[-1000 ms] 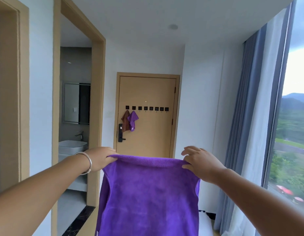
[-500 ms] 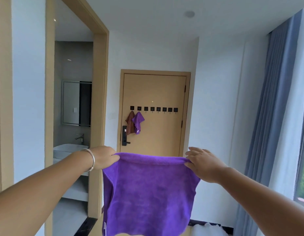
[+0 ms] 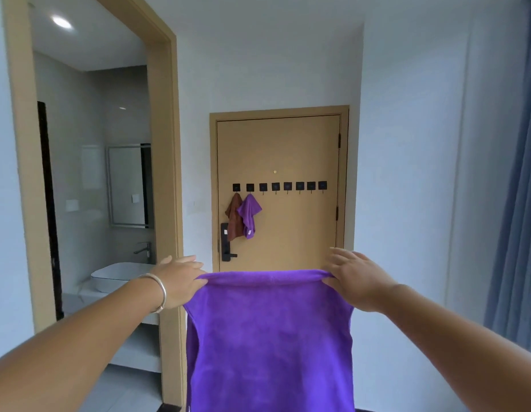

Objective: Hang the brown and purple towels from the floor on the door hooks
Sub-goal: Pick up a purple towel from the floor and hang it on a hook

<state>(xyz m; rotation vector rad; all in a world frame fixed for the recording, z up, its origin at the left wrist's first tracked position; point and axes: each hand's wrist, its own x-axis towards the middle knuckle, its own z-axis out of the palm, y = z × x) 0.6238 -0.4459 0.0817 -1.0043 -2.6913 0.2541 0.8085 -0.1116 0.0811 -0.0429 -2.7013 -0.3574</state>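
Head view: large purple fleece towel point(image 3: 270, 337) hangs lower centre of frame, stretched flat; my left hand point(image 3: 181, 278) pinches its top left corner, right hand point(image 3: 355, 278) pinches top right. Tan door point(image 3: 288, 150) at centre, well apart. Row of black square hooks point(image 3: 279, 186); small brown towel point(image 3: 233, 217) and small purple towel point(image 3: 248, 215) on leftmost two. I'd walk closer, bunch one corner, loop over third hook.

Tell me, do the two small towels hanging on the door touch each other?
Touching: in the head view the purple hanging towel overlaps the brown hanging towel's right edge, no gap between them.
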